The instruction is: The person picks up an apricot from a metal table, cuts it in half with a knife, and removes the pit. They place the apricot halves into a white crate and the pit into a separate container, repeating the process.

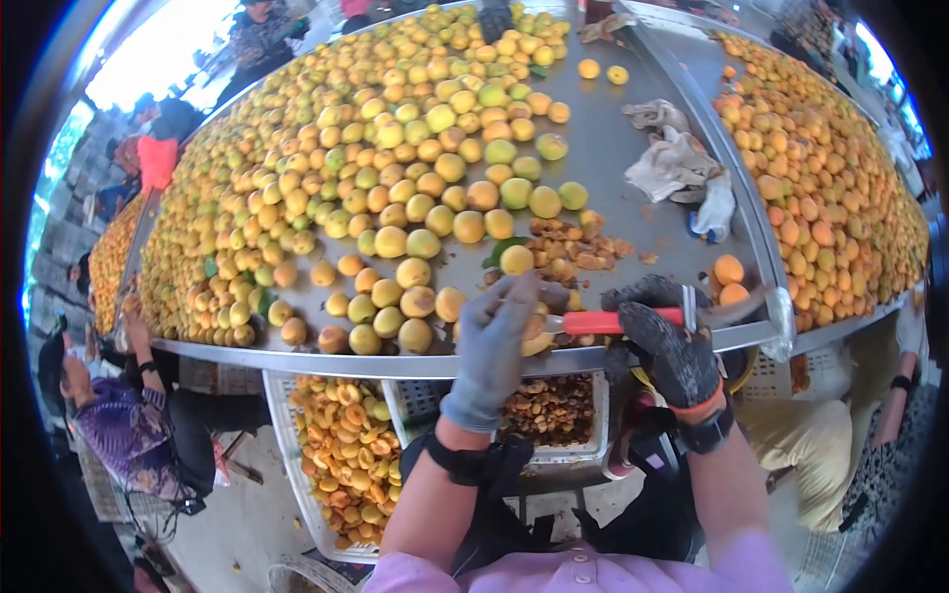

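Note:
My left hand [497,341], in a grey glove, is closed around a yellow apricot [538,342] at the table's near edge. My right hand [668,341], in a dark, stained glove, grips a red-handled tool [603,322]. The tool lies level, and its thin metal tip points left and meets the held apricot. Its working end is partly hidden by the fruit and fingers. Just beyond my hands sit a single apricot [516,260] and a heap of brown, wet pits and scraps [576,245].
A big pile of apricots [326,168] covers the metal table [603,128]. Crumpled gloves [677,166] lie near a raised divider [727,148]; more apricots [791,188] lie beyond. Below stand a crate of halved apricots [341,455] and one of pits [551,410]. People sit on both sides.

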Action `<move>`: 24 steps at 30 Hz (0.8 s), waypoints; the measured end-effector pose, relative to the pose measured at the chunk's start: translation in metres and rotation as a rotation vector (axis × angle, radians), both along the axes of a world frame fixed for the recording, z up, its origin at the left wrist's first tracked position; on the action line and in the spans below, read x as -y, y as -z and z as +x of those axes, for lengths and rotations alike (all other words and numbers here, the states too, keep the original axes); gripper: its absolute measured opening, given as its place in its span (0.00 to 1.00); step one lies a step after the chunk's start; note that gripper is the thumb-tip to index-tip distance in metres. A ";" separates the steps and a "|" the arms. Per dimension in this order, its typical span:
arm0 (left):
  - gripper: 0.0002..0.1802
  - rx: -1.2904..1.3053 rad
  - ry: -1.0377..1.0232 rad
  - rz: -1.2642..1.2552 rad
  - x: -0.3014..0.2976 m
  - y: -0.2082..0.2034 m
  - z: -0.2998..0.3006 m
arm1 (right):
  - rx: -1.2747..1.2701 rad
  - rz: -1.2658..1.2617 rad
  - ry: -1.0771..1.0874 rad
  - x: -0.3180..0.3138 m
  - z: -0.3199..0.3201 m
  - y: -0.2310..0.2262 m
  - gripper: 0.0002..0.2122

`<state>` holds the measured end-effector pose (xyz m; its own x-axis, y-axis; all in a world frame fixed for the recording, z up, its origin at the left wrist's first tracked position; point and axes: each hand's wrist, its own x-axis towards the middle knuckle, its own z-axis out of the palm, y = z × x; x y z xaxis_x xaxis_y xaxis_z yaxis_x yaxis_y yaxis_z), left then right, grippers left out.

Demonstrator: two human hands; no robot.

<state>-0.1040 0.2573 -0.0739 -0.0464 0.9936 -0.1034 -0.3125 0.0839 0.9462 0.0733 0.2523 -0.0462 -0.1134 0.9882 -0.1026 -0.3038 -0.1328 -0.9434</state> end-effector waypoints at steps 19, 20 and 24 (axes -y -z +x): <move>0.17 -0.054 -0.070 -0.119 0.002 0.002 0.002 | 0.547 0.564 -0.133 0.010 -0.031 0.014 0.09; 0.17 -0.056 -0.069 -0.121 0.000 0.006 0.002 | 0.545 0.561 -0.131 0.011 -0.035 0.015 0.09; 0.14 0.015 -0.160 -0.124 -0.005 0.016 0.000 | 0.379 0.666 -0.129 0.013 -0.042 0.014 0.11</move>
<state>-0.1042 0.2626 -0.0899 -0.2004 0.9531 -0.2266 -0.3451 0.1478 0.9269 0.0316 0.2394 -0.0600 -0.3071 0.8368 0.4533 0.0348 0.4859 -0.8733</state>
